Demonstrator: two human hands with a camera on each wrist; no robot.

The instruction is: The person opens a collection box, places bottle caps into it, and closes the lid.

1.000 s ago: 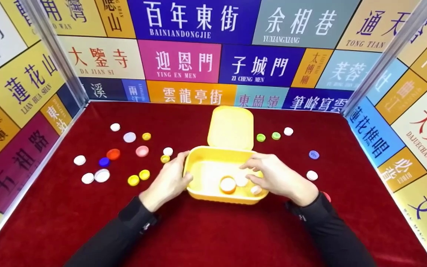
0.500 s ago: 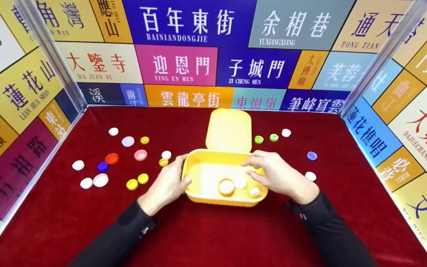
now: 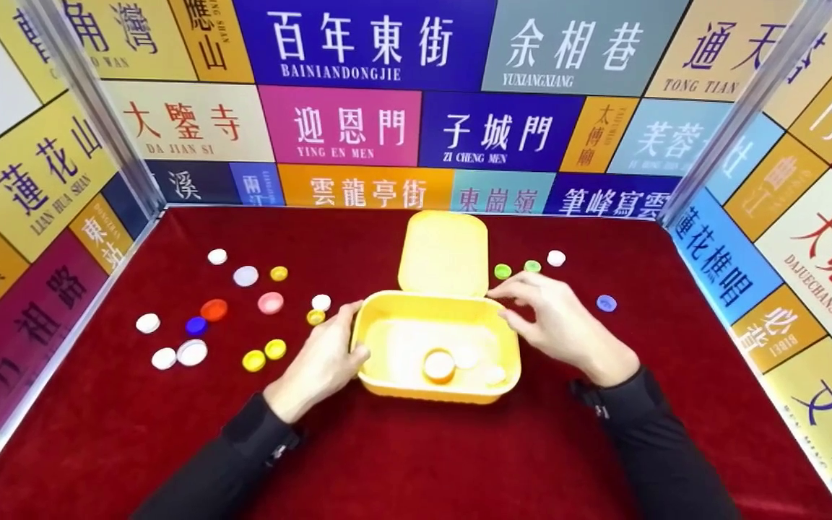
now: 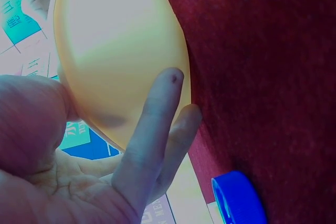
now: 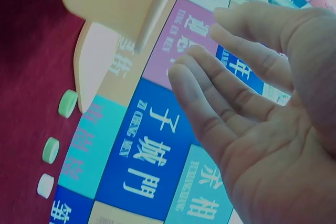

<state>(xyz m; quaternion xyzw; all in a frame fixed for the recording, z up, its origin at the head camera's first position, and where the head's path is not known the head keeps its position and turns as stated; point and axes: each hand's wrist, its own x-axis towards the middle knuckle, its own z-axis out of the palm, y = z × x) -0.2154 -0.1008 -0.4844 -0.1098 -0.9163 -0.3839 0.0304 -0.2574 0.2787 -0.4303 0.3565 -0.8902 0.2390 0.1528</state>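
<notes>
A yellow plastic box point(image 3: 434, 394) sits mid-table with its lid point(image 3: 445, 253) folded back behind it. Inside lie an orange-rimmed cap point(image 3: 439, 365) and two pale caps point(image 3: 466, 356), washed out by glare. My left hand point(image 3: 321, 359) grips the box's left wall, thumb over the rim; the left wrist view shows fingertips point(image 4: 176, 80) against its outside. Over the box's back right corner hovers my right hand point(image 3: 560, 321), its fingers loosely bent. In the right wrist view nothing lies between thumb and fingers of that hand point(image 5: 262, 124).
Several bottle caps are scattered left of the box, among them a red cap point(image 3: 214, 310), a blue cap point(image 3: 196, 326) and a pink cap point(image 3: 270, 302). Behind my right hand are green caps point(image 3: 503, 271) and a white cap point(image 3: 556, 258). A purple cap point(image 3: 606, 302) lies farther right.
My right hand has moved from over the inside of the box outward and back to its right rear corner. The left hand keeps its grip. The white cap on the right is now hidden.
</notes>
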